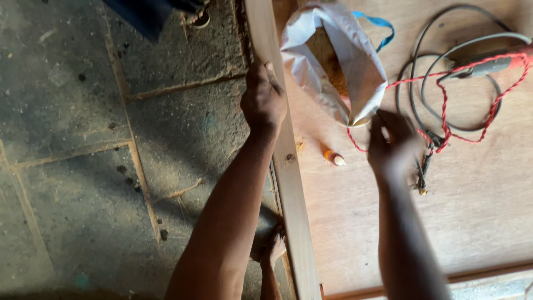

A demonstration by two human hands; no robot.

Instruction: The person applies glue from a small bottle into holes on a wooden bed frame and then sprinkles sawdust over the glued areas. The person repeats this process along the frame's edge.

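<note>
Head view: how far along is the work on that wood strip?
Looks done: the wood strip stands on edge along the plywood board.
In hand: the left hand holds the strip; the right hand touches the white bag of sawdust, beside a small bottle.
Left: no sawdust from the bag visibly on the strip yet; cables lie loose.

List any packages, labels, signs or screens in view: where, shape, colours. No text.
White bag: on the plywood board at top centre, open and crumpled, brownish powder inside, blue handle at its far side; the right hand is at its near corner.
Small bottle: lying on the board between both hands, orange body, white tip.
No labels, signs or screens visible.
</note>
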